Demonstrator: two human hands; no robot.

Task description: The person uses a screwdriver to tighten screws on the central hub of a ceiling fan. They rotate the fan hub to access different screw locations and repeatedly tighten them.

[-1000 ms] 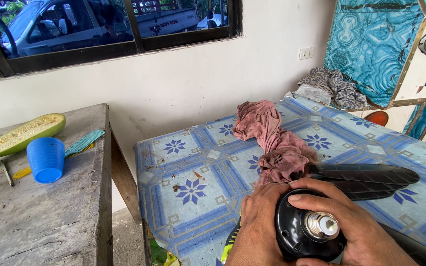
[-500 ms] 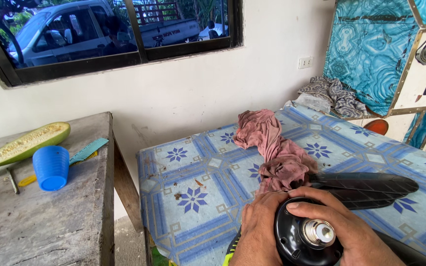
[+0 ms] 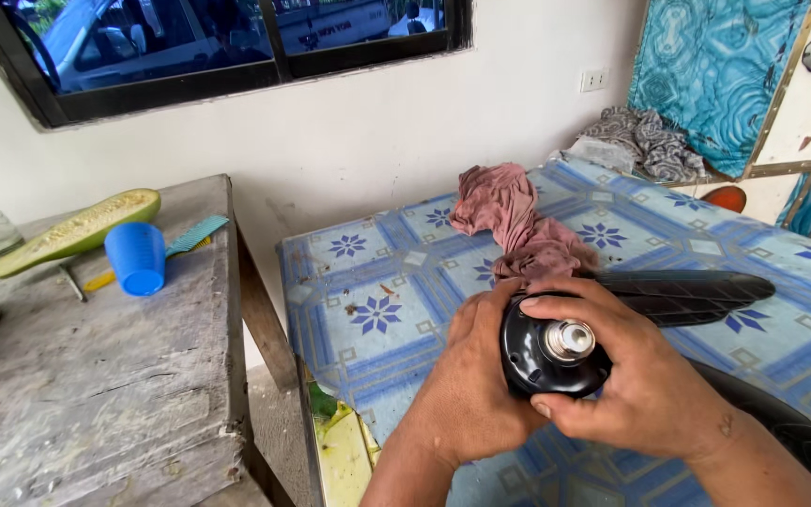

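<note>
On the grey desk (image 3: 96,376) at left lie a halved gourd (image 3: 77,230), a blue cup (image 3: 136,258) and a comb (image 3: 194,235), well apart from the work. On the tiled desk (image 3: 377,272) the left hand (image 3: 466,385) and right hand (image 3: 631,376) both clasp a black fan hub (image 3: 546,352), its metal shaft (image 3: 568,338) turned up toward the face, probably so it can be looked over. Blades (image 3: 687,296) stretch rightward; the lower one is partly hidden by the right wrist. A pink rag (image 3: 518,225) lies crumpled just behind.
</note>
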